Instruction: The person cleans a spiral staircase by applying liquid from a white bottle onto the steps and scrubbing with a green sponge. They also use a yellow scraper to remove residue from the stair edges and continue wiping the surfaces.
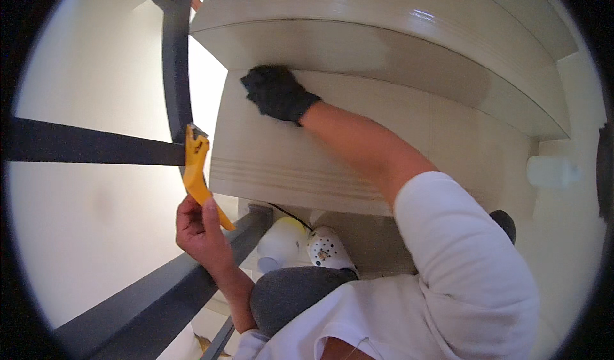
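A yellow scraper with a metal head (195, 161) is held upright by its handle in my bare left hand (204, 230), in front of the dark metal railing at the left. My right hand (276, 92), in a black glove, lies on the stair tread (345, 139) near its left end, close to the foot of the riser (345, 48). Its fingers are bunched, and whether a dark cloth is under or in them I cannot tell.
Dark railing bars (96, 141) run along the open left side. Beside a white clog (330, 248) stands a whitish plastic container (282, 245), with a thin black cable (290, 214) nearby. A translucent bottle (551, 172) is at the tread's right end, by the wall.
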### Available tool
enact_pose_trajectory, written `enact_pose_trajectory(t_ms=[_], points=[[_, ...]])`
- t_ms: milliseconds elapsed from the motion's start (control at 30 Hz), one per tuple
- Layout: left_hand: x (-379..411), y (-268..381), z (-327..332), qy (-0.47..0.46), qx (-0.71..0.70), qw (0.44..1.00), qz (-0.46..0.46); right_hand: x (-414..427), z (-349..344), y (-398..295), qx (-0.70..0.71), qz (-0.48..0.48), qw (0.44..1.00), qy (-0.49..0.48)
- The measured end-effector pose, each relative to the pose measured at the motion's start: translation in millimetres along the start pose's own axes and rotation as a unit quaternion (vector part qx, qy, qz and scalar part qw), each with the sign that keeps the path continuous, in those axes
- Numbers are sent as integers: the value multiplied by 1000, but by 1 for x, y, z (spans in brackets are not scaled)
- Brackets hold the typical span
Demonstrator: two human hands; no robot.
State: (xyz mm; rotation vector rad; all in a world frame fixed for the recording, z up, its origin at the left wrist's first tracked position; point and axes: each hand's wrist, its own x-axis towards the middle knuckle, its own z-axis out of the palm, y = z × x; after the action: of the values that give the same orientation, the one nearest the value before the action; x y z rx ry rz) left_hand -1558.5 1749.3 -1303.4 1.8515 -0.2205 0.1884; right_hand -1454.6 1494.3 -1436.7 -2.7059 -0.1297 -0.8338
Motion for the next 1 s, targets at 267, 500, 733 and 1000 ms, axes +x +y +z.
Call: enact_pose_trajectory(t_ms=[267,500,733,1000], points=[[1,0,2,-15,-6,1000,5,-180,-176,62,-203,153,966,-38],[1,-3,1,-6,6,1000,2,-112,-89,34,-46,58,997,32],[0,-2,6,-9,-26,1000,-2,10,20,-11,51,24,998,-17],[2,-4,4,8,10,1000,5,-71,0,-134,219,-63,964,-134]])
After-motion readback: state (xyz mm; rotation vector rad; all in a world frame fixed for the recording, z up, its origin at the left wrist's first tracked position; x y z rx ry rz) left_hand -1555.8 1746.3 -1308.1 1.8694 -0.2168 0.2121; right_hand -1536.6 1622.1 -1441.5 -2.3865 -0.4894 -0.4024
